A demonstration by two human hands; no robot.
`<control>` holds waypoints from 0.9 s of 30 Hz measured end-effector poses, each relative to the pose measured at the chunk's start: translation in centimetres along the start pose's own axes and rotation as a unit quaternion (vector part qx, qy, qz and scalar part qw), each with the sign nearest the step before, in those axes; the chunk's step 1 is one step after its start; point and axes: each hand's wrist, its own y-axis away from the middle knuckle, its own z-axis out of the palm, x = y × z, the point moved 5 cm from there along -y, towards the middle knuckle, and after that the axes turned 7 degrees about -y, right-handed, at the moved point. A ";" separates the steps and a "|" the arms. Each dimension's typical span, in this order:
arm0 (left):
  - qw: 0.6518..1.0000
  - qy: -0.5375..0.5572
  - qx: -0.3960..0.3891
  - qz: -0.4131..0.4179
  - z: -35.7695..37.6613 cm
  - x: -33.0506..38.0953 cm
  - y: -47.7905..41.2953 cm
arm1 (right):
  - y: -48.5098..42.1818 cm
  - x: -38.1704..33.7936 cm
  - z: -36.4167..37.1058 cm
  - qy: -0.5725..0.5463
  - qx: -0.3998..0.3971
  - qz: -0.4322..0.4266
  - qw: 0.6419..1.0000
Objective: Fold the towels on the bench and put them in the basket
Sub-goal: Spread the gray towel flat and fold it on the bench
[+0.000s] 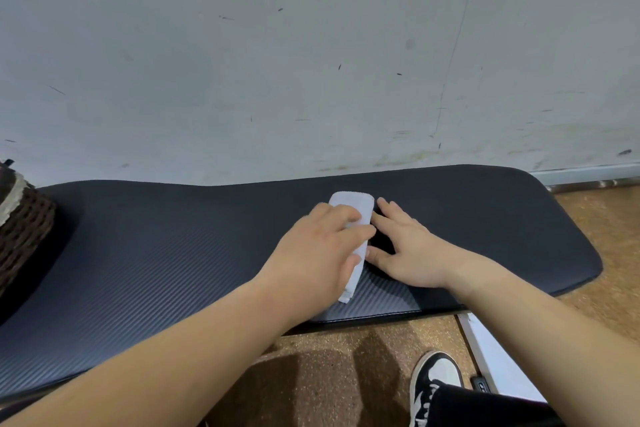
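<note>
A small white towel, folded into a narrow strip, lies on the black padded bench right of centre. My left hand rests on top of it with straight fingers pressing it flat and covers most of its left side. Beside the towel's right edge lies my right hand, flat on the bench with fingers spread and the fingertips touching the towel's side. A dark brown woven basket stands on the bench at the far left, cut off by the frame edge, with something pale at its rim.
A scuffed pale wall runs directly behind the bench. Brown speckled floor lies in front, with my black-and-white shoe and a white bench base at the lower right.
</note>
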 end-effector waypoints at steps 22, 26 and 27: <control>0.982 0.022 -0.106 -0.152 2.4 -0.6 1.7 | -1.7 -0.5 -1.1 -0.079 0.053 0.020 0.995; 0.982 0.049 -0.135 -0.120 1.9 -1.5 1.4 | -1.5 -1.2 -1.6 -0.081 0.056 -0.013 0.995; 0.984 0.045 -0.140 -0.101 1.5 -1.8 1.5 | -1.3 -1.5 -1.8 -0.083 0.051 -0.024 0.995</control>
